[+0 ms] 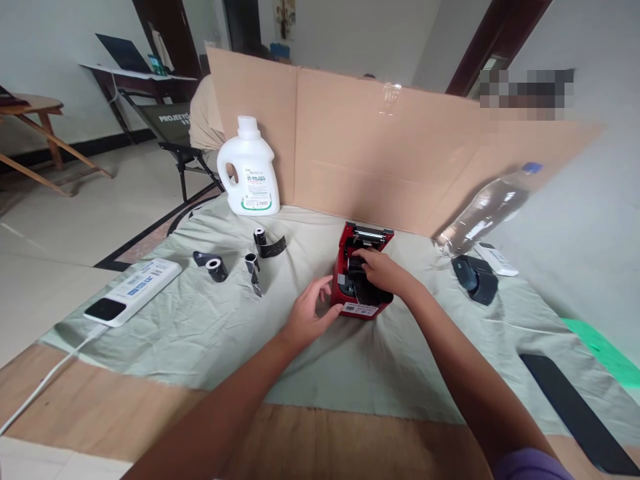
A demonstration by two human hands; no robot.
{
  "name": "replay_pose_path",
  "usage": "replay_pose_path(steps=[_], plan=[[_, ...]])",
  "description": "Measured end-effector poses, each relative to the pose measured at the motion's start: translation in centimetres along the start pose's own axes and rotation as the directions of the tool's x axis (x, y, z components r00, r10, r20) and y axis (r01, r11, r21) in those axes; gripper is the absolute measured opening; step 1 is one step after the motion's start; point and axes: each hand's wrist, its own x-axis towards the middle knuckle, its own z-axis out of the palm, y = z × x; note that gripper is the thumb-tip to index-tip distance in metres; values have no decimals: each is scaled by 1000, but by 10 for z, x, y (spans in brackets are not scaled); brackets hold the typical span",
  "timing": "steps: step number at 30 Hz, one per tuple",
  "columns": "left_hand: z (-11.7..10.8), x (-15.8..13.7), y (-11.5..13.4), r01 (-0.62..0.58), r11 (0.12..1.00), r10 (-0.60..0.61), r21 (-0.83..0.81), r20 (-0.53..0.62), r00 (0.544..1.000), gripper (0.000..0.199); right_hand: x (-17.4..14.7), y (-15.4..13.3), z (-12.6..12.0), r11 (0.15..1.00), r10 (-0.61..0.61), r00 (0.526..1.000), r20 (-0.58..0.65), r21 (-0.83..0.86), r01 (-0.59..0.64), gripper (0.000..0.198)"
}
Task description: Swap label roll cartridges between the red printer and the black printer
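Observation:
A small red label printer (346, 288) with its lid open stands on the pale green cloth (210, 333) in the middle of the table. My left hand (311, 313) rests against its left side, fingers curved around the lower corner. My right hand (384, 270) reaches into the open compartment, fingers on the black parts inside; what it touches is hidden. Three black rolls (217, 268) (253, 265) (260, 238) lie on the cloth to the left of the printer, two with loose tape trailing.
A white detergent jug (250, 170) stands at the back before a cardboard screen (360, 140). A clear bottle (483, 213) lies right, near a black device (475, 278) and a white remote (496, 260). A power strip (133, 291) sits left. A dark flat strip (575, 413) lies front right.

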Motion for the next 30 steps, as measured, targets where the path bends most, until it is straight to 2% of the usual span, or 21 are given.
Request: replay_pose_path(steps=[2,7,13,18,21,25,27,28,30], plan=[[0,0,1,-8,1000,8,-1,10,1000,48,0,-2,2,1000,11,999,38,-4,-11,47],[-1,0,2,1,1000,-1,-6,23,1000,46,0,-4,6,997,18,1000,19,75,-19,50],[0,1,2,-4,1000,5,-14,28,1000,40,2,-10,8,995,63,995,71,73,-68,58],[0,3,1,-15,1000,15,3,31,999,36,10,-9,7,994,106,991,78,27,-108,42],[-1,2,1,-4,1000,4,24,38,999,34,10,-9,4,993,85,993,84,71,-91,29],[-3,1,5,-1,999,-2,54,43,999,32,-9,-5,-12,944,31,996,-80,330,-3,18],[-5,4,9,-39,995,36,92,31,999,33,-20,3,-21,871,108,971,-215,490,11,15],[-5,6,12,-74,989,72,126,19,997,35,-24,8,-25,840,182,934,-307,543,14,15],[-5,15,20,-161,958,162,238,17,987,41,-24,22,-26,811,323,810,-490,585,31,18]])
